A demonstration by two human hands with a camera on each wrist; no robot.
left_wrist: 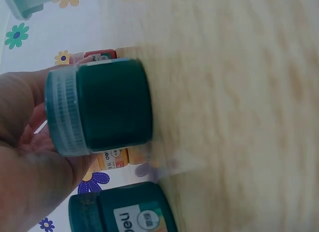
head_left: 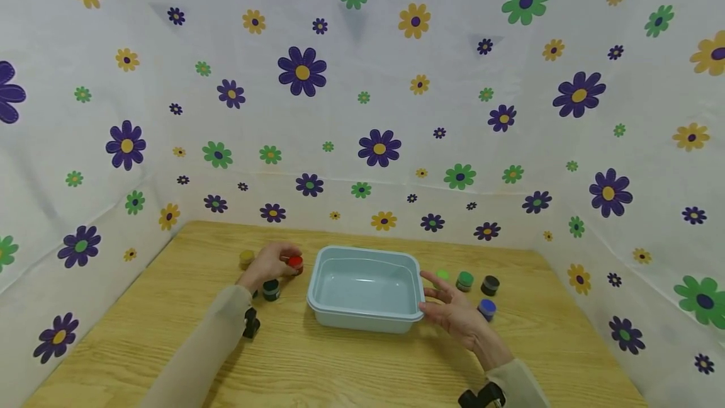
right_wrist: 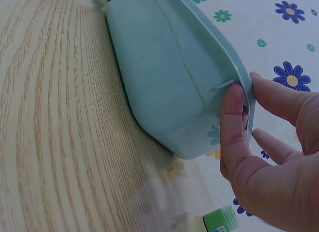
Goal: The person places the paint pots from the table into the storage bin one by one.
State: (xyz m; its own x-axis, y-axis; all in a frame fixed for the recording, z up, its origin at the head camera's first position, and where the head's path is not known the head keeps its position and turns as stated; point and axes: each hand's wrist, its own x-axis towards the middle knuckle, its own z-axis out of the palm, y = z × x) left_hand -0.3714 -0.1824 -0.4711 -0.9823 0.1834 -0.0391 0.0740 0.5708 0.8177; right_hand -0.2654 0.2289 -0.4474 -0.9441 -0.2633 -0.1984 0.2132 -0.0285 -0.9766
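Observation:
A pale blue plastic tub [head_left: 365,323] stands at the middle of the table. My right hand [head_left: 455,320] grips its right rim, with fingers on both sides of the edge in the right wrist view. Left of the tub, my left hand [head_left: 272,264] holds a small red-lidded paint jar [head_left: 295,263] between thumb and fingers. In the left wrist view that red jar [left_wrist: 102,54] is mostly hidden behind a dark green jar [left_wrist: 114,105]. Close to the left wrist sit this dark green jar [head_left: 271,291] and a second dark green jar [left_wrist: 124,209].
A yellow jar [head_left: 247,259] is beyond the left wrist. Right of the tub are a light green jar [head_left: 442,276], a green jar [head_left: 464,281], a black jar [head_left: 489,285] and a blue jar [head_left: 486,309]. Flower-patterned cloth [head_left: 362,118] surrounds the wooden table [head_left: 351,370].

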